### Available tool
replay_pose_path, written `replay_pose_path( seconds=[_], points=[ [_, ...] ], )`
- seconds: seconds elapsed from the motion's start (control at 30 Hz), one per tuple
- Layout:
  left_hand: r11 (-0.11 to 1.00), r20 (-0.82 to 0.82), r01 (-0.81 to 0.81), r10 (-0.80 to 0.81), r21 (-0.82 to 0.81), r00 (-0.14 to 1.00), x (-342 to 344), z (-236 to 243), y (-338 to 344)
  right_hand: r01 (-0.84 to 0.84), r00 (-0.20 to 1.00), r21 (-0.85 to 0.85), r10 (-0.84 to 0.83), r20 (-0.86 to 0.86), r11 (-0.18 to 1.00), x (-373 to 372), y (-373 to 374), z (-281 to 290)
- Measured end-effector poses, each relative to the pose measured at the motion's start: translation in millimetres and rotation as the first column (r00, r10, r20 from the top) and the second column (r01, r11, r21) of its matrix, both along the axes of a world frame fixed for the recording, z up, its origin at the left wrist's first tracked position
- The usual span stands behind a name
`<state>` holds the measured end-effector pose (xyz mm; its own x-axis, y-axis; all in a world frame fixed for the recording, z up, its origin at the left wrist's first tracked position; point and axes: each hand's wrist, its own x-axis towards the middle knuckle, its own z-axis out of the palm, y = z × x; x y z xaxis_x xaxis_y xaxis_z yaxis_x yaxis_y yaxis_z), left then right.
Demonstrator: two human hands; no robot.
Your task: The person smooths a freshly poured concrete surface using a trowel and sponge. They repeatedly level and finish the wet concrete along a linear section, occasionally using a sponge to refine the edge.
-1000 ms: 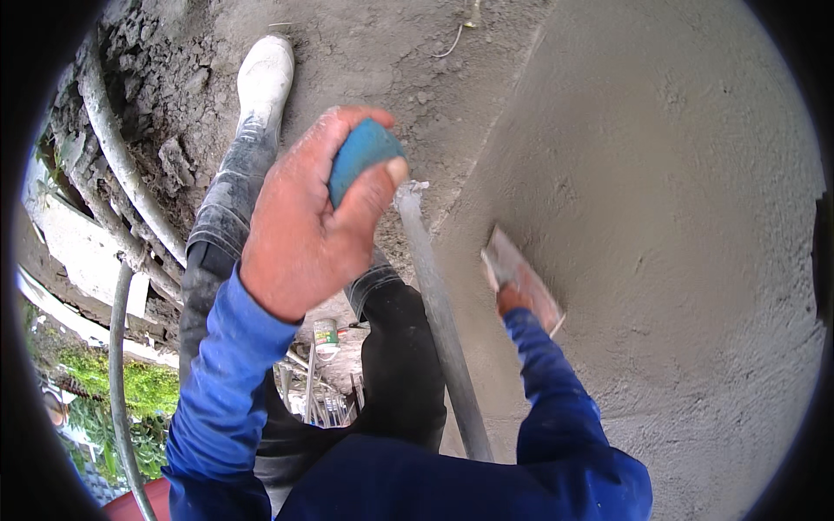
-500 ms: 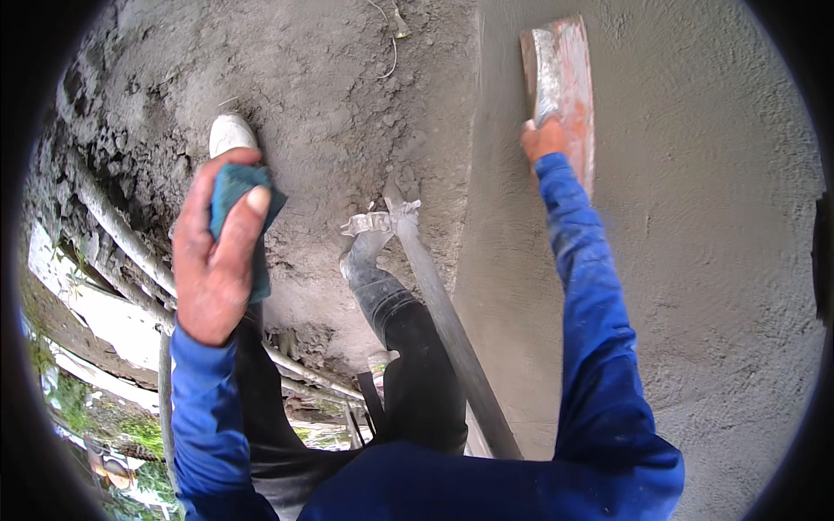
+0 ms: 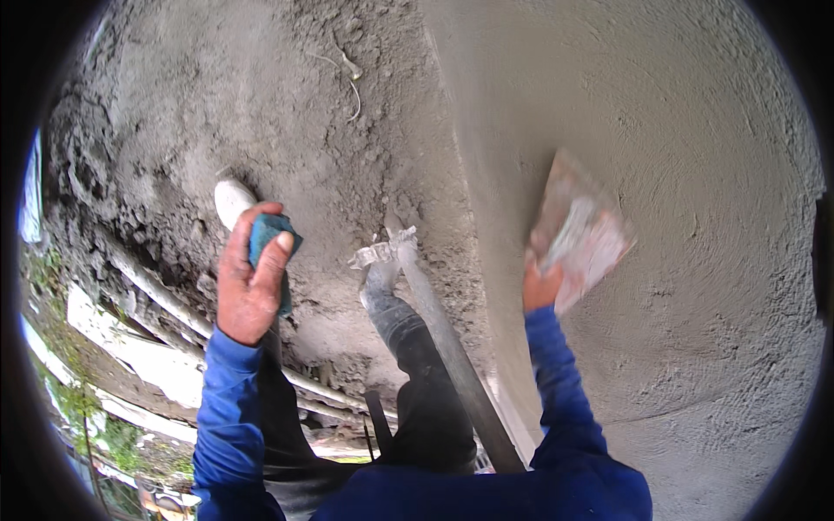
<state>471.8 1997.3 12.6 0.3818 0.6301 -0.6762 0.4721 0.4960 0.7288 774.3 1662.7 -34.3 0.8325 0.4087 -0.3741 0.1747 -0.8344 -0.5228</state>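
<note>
My left hand (image 3: pixel 248 291) is closed round a folded blue-green sponge or cloth (image 3: pixel 271 234), held up over the ground with the thumb on top. On the right, my right hand (image 3: pixel 543 282) grips a plastering float (image 3: pixel 584 234), whose pale, reddish board is blurred by motion. The float lies against the wet grey plaster wall (image 3: pixel 678 174), tilted with one corner pointing up and away. Its handle is mostly hidden by my fingers.
A grey pole (image 3: pixel 452 347) slants up beside my leg, tied with a pale strip (image 3: pixel 382 252) near its far end. Rough soil (image 3: pixel 347 148) borders the wall. Pale poles (image 3: pixel 156 282) run along the left, by a white sheet (image 3: pixel 130 347). A white boot (image 3: pixel 233 201) stands beyond my left hand.
My right hand has drawn the float down the wall toward me and turned it. The left hand, still holding the blue-green piece, sits slightly lower and farther right in view.
</note>
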Motion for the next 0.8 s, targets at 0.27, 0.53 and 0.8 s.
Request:
replay_pose_path(
  seconds=[0.27, 0.53, 0.8],
  points=[
    [0.986, -0.004, 0.125, -0.126, 0.108, 0.992, 43.2, -6.7, 20.9, -0.098, 0.995, -0.265, 0.101, -0.004, 0.959, 52.0, 96.0, -212.1],
    [0.990, -0.035, 0.137, -0.136, 0.041, 0.990, 23.6, -5.2, 17.5, -0.023, 0.999, -0.299, 0.037, 0.039, 0.954, -11.7, -134.7, -55.1],
    [0.982, -0.021, 0.172, -0.170, 0.074, 0.985, 48.8, -10.6, 22.0, -0.146, 0.989, -0.110, 0.141, -0.051, 0.983, 52.5, 160.8, -141.2]
  ],
)
